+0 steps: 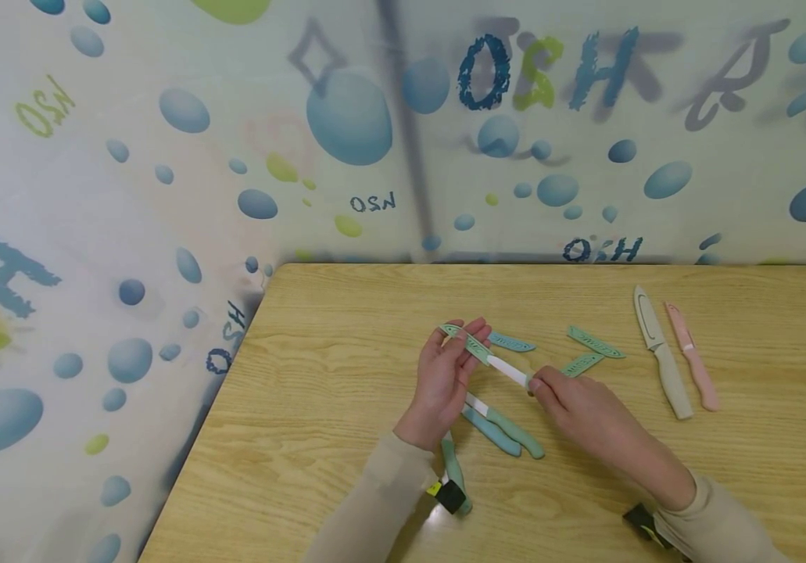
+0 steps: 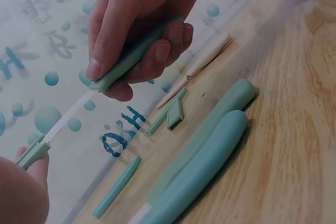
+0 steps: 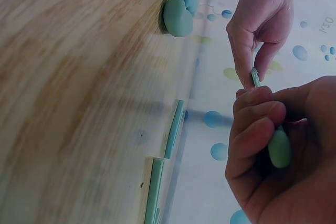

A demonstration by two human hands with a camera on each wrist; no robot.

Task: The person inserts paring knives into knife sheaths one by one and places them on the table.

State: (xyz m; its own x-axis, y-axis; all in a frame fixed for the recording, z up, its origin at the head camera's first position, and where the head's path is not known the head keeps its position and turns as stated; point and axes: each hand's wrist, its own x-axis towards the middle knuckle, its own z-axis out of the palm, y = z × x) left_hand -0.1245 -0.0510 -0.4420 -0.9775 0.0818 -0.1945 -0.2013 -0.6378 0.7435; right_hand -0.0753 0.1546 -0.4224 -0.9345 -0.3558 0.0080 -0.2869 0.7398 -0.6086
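My left hand [image 1: 439, 383] pinches a green knife sheath [image 1: 471, 344] between thumb and fingers. A green-handled knife [image 2: 137, 53] is gripped by its handle in my right hand [image 1: 589, 410]. Its white blade [image 1: 508, 371] points toward the left hand, with the tip end at or inside the mouth of the sheath. Below the left hand, a green-handled knife [image 1: 517, 434] and a blue-handled knife [image 1: 492, 432] lie side by side on the table. Another green-handled knife [image 1: 453, 463] is partly hidden beneath the left wrist.
A blue sheath [image 1: 513, 342] lies just beyond the hands. Two green sheaths [image 1: 596, 342] touch each other farther right, one partly behind the right hand. On the right lie a beige knife [image 1: 666, 367] and a pink knife [image 1: 693, 360]. A printed curtain [image 1: 269, 117] borders the wooden table [image 1: 290, 407].
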